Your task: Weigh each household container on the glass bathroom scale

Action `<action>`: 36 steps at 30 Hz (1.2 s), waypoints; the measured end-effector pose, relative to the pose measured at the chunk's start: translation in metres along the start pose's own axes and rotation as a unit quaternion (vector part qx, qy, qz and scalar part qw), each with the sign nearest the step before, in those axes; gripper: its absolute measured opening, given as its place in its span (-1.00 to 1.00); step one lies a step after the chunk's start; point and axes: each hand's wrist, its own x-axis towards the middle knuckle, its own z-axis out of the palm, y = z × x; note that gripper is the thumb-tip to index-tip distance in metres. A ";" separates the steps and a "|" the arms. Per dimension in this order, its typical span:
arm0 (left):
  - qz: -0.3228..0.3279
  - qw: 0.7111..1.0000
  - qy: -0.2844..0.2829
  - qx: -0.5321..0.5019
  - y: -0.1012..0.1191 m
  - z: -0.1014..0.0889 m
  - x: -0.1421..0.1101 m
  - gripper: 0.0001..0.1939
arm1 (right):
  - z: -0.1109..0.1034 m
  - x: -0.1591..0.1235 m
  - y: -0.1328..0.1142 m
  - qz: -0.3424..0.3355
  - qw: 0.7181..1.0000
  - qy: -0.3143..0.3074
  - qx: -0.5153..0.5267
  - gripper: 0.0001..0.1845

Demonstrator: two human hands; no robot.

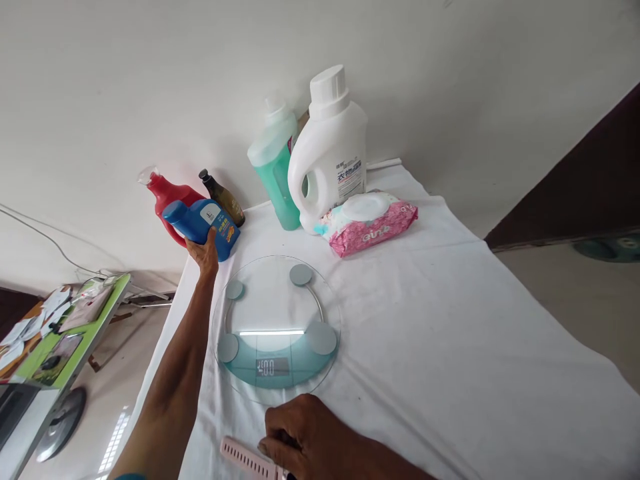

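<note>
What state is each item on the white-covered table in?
Scale: display lit
Blue bottle: capped, in left hand
Red bottle: upright, capped
Dark bottle: upright, capped
Green bottle: upright
White jug: upright, capped
Wipes pack: lid shut
Pink strap: unfastened, by right hand

Single head-worn view, directed forward and steeply down across a table draped in white cloth (425,347) toward a plain pale-grey wall (450,87). The round, clear-glass scale with a teal band (277,320) lies near mid-frame at close range; the bare right hand (310,433) is nearer the lens than the bare left hand (204,252). A green-topped desk (111,303) enters at left.
</note>
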 end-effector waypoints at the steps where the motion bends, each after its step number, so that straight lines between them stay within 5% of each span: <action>1: -0.009 1.000 0.023 0.006 0.000 -0.001 0.001 -0.52 | 0.000 0.000 0.000 -0.005 1.000 0.000 -0.003 -0.73; 3: -0.032 0.996 0.081 0.023 0.001 -0.002 0.001 -0.45 | 0.000 0.001 0.001 -0.018 1.000 0.003 -0.010 -0.73; 10: -0.090 0.987 0.113 0.064 0.026 -0.012 -0.017 -0.29 | 0.001 0.002 0.002 -0.029 0.999 0.014 -0.005 -0.69; 14: 0.002 0.984 0.146 0.099 0.066 -0.004 -0.057 -0.18 | 0.003 0.003 0.005 -0.045 0.998 0.025 -0.020 -0.65; 16: 0.101 0.989 0.073 0.076 0.094 0.006 -0.082 -0.27 | 0.003 0.003 0.005 -0.063 0.997 0.031 -0.026 -0.63; 18: 0.169 0.983 -0.065 0.032 0.123 0.021 -0.105 -0.46 | 0.002 0.003 0.004 -0.069 0.997 0.029 -0.026 -0.63; 21: 0.186 0.955 -0.231 -0.003 0.153 0.048 -0.132 -0.49 | 0.000 0.003 0.000 -0.064 0.997 0.020 -0.028 -0.64; 23: 0.153 0.953 -0.259 -0.021 0.162 0.068 -0.141 -0.35 | -0.001 0.003 -0.002 -0.063 0.997 0.016 -0.032 -0.65; 29: 0.026 0.983 -0.160 -0.090 0.166 0.116 -0.123 -0.16 | 0.000 0.003 0.001 -0.060 0.997 0.013 -0.044 -0.64; 36: -0.004 0.991 -0.093 -0.094 0.176 0.154 -0.064 -0.48 | -0.003 0.003 -0.002 -0.073 0.996 0.002 -0.059 -0.61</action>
